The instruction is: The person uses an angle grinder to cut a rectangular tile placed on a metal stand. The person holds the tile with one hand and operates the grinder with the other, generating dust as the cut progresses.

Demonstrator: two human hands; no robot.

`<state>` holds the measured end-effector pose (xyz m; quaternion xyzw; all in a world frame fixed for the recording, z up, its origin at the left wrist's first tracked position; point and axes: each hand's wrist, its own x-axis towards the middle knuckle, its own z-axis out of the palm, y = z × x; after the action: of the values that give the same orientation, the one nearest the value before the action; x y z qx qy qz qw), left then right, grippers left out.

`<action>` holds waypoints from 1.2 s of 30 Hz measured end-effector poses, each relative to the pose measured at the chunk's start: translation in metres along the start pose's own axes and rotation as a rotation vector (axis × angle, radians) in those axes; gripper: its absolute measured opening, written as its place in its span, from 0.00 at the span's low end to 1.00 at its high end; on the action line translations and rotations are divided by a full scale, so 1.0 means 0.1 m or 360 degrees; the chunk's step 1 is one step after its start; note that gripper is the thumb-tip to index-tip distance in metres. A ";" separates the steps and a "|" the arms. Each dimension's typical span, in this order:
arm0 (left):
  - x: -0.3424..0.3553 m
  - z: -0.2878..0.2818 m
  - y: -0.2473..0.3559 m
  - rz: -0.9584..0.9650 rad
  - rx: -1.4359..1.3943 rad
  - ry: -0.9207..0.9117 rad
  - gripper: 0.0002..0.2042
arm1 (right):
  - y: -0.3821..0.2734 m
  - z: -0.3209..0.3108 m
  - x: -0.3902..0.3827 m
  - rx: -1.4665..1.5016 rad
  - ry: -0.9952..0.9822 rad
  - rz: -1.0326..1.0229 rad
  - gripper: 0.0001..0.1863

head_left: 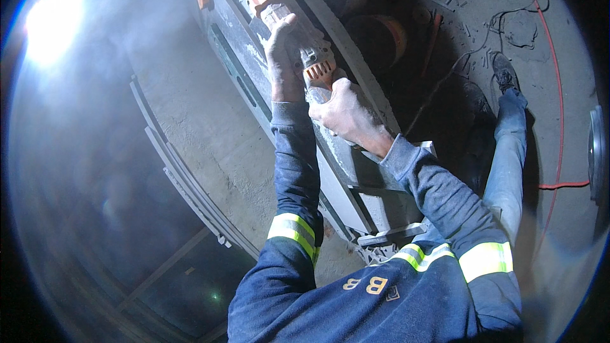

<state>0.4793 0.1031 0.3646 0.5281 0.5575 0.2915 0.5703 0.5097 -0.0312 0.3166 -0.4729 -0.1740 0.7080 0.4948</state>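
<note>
A dusty grey and orange power tool, which looks like an angle grinder (310,43), points away from me over a long, narrow work frame (244,57). My left hand (283,63) is wrapped round its body from the left, the thumb along the top. Behind it, my right hand (354,112) closes round the rear handle below the orange vented part. The tool's front end lies at the top edge, and no disc shows clearly there. A long pale strip (340,44) runs just right of the tool.
At the upper left, a bright lamp (54,25) glares through haze. Curved metal rails (184,181) stand at left. An orange-rimmed round container (394,35), a dark cord (459,60) and a thin red cable (556,76) lie right, near my shoe (504,71) and scattered scraps.
</note>
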 end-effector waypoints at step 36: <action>-0.03 0.01 -0.01 0.0045 0.0023 0.0036 0.13 | 0.02 0.00 0.00 -0.0096 -0.0041 -0.0035 0.26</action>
<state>0.4793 0.1003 0.3646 0.5369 0.5584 0.3013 0.5560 0.5084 -0.0320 0.3151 -0.4764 -0.2068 0.7030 0.4859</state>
